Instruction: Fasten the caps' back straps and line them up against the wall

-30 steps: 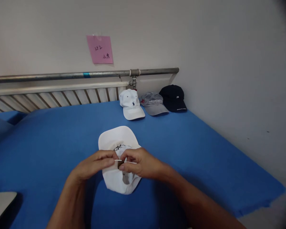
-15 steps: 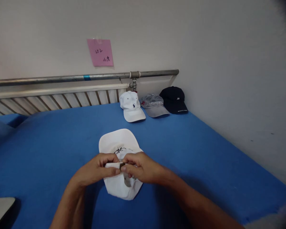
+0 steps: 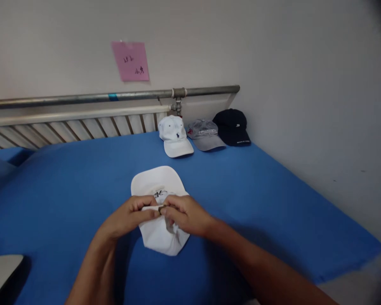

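Observation:
A white baseball cap [image 3: 157,178] with dark lettering lies on the blue bed cover, its brim pointing away from me. My left hand [image 3: 130,216] pinches the strap at the back of the cap between thumb and fingers. Close beside it, my right hand [image 3: 186,214] pinches the same strap at a small dark metal buckle [image 3: 161,209]. Both thumbs face me and the fingertips nearly meet. My fingers partly hide the buckle and the strap's end.
Along the far edge stand a white cap [image 3: 173,134], a grey cap [image 3: 205,133] and a black cap [image 3: 231,126]. Behind them run a metal pipe [image 3: 82,98] and a white radiator [image 3: 98,127]. A pink note [image 3: 131,61] hangs on the wall. A pale-topped object [image 3: 1,271] is at the lower left.
The view has tilted slightly down, so everything sits a little differently in the picture. Both hands keep their pinch on the strap at the buckle, with only slight finger movement.

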{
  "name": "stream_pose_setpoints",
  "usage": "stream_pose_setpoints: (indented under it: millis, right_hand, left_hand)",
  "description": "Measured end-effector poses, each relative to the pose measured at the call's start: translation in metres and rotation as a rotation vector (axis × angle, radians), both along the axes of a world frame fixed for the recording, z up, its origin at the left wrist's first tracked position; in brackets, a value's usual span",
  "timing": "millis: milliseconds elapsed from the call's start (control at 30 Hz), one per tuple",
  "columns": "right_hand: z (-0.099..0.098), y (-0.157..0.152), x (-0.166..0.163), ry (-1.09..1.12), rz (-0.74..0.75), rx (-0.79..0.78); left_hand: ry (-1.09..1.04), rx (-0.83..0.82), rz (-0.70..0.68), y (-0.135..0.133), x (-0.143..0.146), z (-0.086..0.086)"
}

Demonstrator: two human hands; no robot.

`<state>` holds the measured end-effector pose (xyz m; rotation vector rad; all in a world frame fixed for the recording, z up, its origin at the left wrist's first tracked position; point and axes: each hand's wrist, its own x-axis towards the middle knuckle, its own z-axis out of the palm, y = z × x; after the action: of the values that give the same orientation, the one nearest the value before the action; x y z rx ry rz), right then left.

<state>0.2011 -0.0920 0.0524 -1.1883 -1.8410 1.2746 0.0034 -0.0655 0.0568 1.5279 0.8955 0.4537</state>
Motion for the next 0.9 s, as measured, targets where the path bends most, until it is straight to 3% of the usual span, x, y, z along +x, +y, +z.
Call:
stream_pose_setpoints:
  millis: [233, 367, 533, 733, 900]
  right_hand:
    - [0.01, 0.0, 0.009, 0.036, 0.043, -0.079]
    - [0.025, -0.002, 0.026, 0.143, 0.185, -0.28]
    - [0.031, 0.001, 0.038, 0.233, 0.283, -0.343]
    - [0.025, 0.002, 0.032, 0.285, 0.246, -0.316]
    - [0.026, 0.001, 0.03, 0.468, 0.213, -0.339]
  left_hand:
    - [-0.023, -0.046, 0.036, -0.001, -0.004, 0.001]
    - [-0.108, -0.08, 0.042, 0.0, -0.017, -0.002]
    - [-0.121, -0.036, -0.105, 0.0, -0.025, 0.002]
    - [-0.131, 0.003, -0.244, -0.004, -0.018, 0.012]
    - [-0.292, 0.044, -0.301, -0.005, -0.015, 0.01]
